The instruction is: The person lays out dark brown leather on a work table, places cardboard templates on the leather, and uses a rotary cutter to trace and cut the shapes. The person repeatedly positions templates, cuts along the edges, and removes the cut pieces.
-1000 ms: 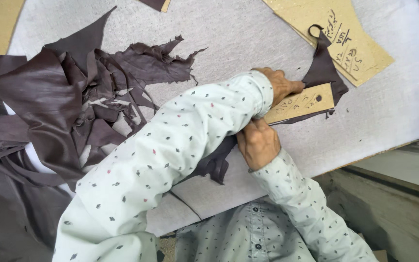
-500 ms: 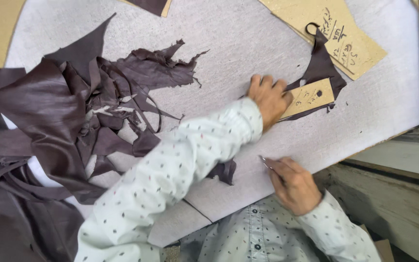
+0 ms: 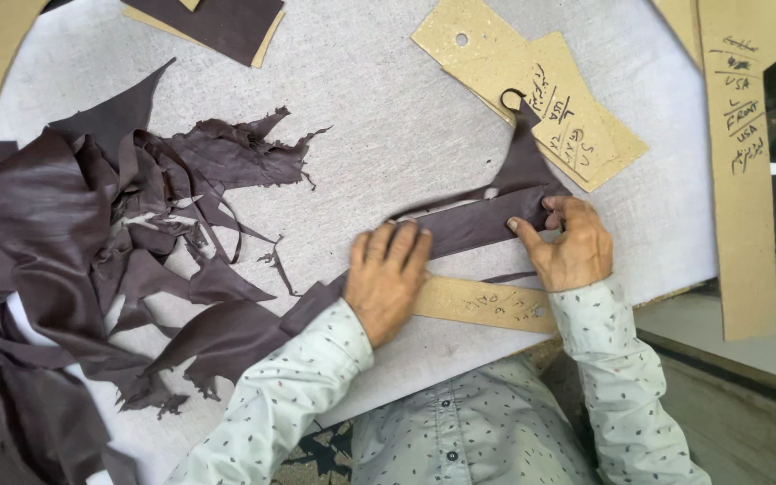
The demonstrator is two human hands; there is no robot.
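Note:
A long dark brown leather strip (image 3: 478, 224) lies slanted across the grey felt work surface (image 3: 379, 135). My left hand (image 3: 388, 280) lies flat with its fingers spread on the strip's lower left part and overlaps a narrow tan cardboard pattern strip (image 3: 487, 304) just below it. My right hand (image 3: 569, 242) has curled fingers gripping the strip's right end. The strip's pointed upper end reaches the tan cardboard pattern cards (image 3: 532, 90) at the back.
A heap of dark leather scraps (image 3: 92, 260) fills the left side. A leather piece on cardboard (image 3: 217, 22) lies at the back, and a long cardboard pattern (image 3: 738, 162) at the right. The surface's front right edge (image 3: 675, 292) drops to a ledge.
My left arm has pulled back from the upper right and now rests flat on the leather strip. My right hand has risen to the strip's right end. The cardboard strip now lies below both hands.

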